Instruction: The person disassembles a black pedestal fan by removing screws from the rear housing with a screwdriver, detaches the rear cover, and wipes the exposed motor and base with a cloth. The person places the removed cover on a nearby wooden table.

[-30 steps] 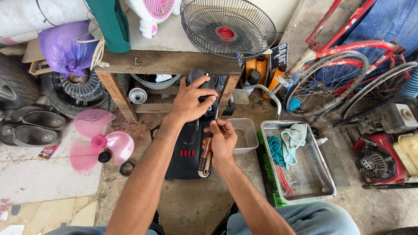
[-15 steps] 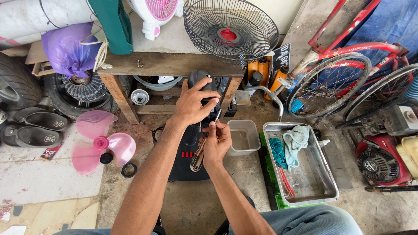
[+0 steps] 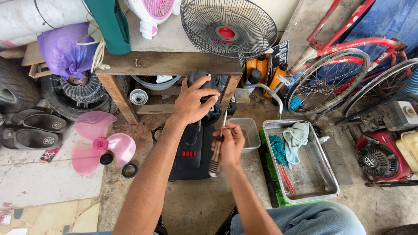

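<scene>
A black fan body (image 3: 191, 152) with a row of red buttons stands on the concrete floor in front of me. My left hand (image 3: 191, 102) rests on top of its black motor housing (image 3: 204, 80), fingers spread over it. My right hand (image 3: 228, 146) is closed around a screwdriver (image 3: 216, 150), its dark grip pointing down and its metal shaft pointing up towards the motor housing. The screwdriver tip sits just right of the housing; whether it touches is hidden.
A pink fan blade (image 3: 98, 143) and black rings (image 3: 129, 170) lie on the floor at left. A clear tub (image 3: 250, 135) and a metal tray (image 3: 305, 169) with cloths sit at right. A wire fan guard (image 3: 228, 28) rests on the wooden bench (image 3: 165, 65). Bicycle (image 3: 344, 74), tyres and a small engine (image 3: 383, 152) surround.
My right hand has lifted the screwdriver and turned it upright beside the motor housing. My left hand stays on the housing. The view has shifted slightly.
</scene>
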